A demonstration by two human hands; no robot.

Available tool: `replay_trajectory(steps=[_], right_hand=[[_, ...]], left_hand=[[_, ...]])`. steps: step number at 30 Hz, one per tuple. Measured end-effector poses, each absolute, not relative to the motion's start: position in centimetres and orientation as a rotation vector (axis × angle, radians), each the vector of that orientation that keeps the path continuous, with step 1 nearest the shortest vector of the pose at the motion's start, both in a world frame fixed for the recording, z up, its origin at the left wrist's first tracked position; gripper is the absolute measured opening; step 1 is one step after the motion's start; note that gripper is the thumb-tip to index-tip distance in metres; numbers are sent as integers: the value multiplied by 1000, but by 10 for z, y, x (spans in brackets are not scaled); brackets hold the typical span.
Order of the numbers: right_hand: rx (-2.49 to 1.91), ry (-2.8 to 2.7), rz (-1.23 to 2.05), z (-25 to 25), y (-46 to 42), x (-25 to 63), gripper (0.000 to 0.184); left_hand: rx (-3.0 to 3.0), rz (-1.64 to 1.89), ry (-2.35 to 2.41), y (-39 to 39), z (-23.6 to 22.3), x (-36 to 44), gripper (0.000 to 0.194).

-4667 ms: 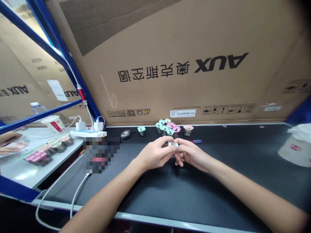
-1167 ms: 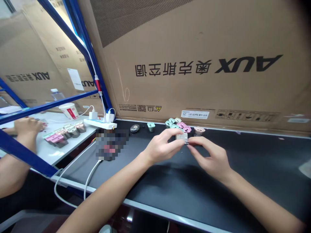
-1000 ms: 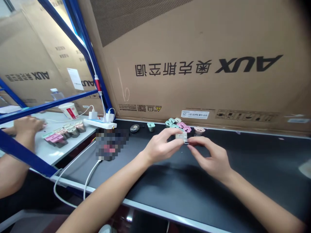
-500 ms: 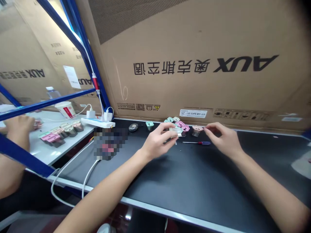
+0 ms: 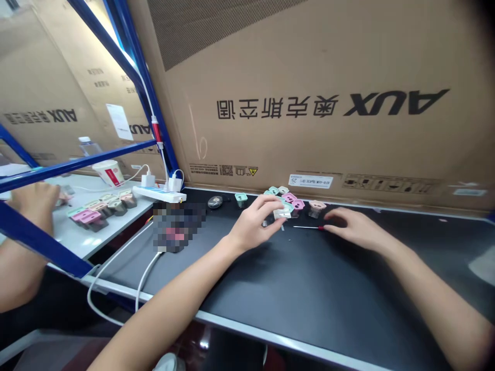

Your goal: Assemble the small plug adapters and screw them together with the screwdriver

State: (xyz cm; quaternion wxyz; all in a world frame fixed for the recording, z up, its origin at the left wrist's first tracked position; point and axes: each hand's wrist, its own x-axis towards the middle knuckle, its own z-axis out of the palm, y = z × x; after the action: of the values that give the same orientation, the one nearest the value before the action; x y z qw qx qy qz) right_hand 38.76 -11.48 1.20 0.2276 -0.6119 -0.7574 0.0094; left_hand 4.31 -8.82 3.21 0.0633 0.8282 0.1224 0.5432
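Note:
My left hand (image 5: pixel 253 224) is closed on a small pencil sharpener (image 5: pixel 284 210) with a pale green top and a clear body, held just above the black mat. My right hand (image 5: pixel 350 226) has its fingers closed around the handle end of a screwdriver (image 5: pixel 307 227). The screwdriver's thin shaft points left, and its handle is mostly hidden by my fingers. Behind my left hand stand pink sharpeners (image 5: pixel 297 204) and green ones (image 5: pixel 274 190). A peach sharpener (image 5: pixel 317 206) stands just beyond the screwdriver.
A lone green sharpener (image 5: pixel 241 198) and a round dark object (image 5: pixel 215 202) sit farther left. A power strip (image 5: pixel 159 195) with white cables lies by the blue frame post (image 5: pixel 149 103). Past it, another person's hand (image 5: pixel 34 201) is near more sharpeners. A cardboard box (image 5: pixel 270 139) walls the back.
My right hand has come down from beside the peach sharpener to the screwdriver's handle. My left hand keeps the green sharpener in nearly the same place. The view has shifted slightly.

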Motion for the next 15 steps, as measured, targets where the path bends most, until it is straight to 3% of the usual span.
replay_trajectory(steps=[4,10,15], right_hand=[[-1714,-2199,97,1,-108,399,29],[-1566,-2150,119,6,-109,395,17],[-1410,-1778,466,31,-121,371,32]], left_hand=[[2419,1580,401,-87,28,44,36],[2421,1519,506,-80,19,45,36],[2326,1429,533,-80,17,45,37]])
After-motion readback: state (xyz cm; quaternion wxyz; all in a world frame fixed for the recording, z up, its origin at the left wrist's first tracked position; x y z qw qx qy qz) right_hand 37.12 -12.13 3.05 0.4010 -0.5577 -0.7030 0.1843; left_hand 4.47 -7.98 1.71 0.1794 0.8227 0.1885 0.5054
